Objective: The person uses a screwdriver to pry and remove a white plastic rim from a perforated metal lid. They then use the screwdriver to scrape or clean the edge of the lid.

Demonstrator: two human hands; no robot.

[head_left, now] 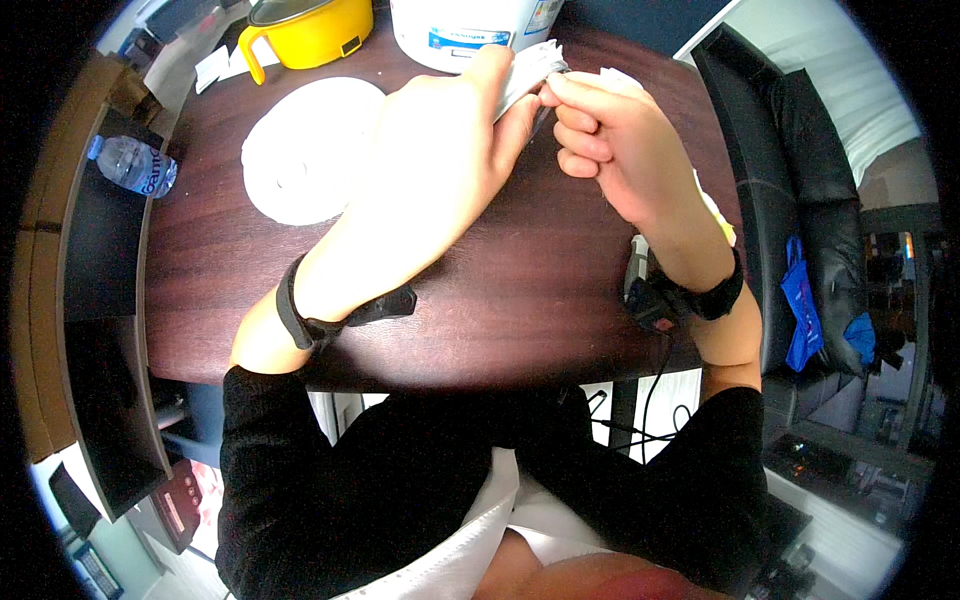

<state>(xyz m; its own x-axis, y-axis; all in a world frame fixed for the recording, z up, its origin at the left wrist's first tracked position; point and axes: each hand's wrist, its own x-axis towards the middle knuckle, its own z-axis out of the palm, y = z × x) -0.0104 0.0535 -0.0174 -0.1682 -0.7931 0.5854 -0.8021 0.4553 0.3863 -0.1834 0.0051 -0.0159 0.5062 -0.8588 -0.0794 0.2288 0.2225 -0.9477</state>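
Observation:
My left hand [440, 140] is closed around a slim white bundle [532, 72], which looks like folded plastic or a coiled cord; I cannot tell which. Its thumb and forefinger press along the bundle's sides. Beside the bundle's right end, my right hand [605, 125] pinches thumb against forefinger, its other fingers curled in. Whatever lies in that pinch is too small to make out. Close behind both hands stands a white tub [440, 25] with a blue label. Left of my left hand lies a round white disc [300, 160], washed out by glare.
A yellow pot [310, 35] with a handle stands at the table's far left. A water bottle [135, 167] lies on the dark shelf to the left. Near my right wrist is a black-and-white device [648, 290] with a cable. A black sofa [790, 190] flanks the brown table [500, 300].

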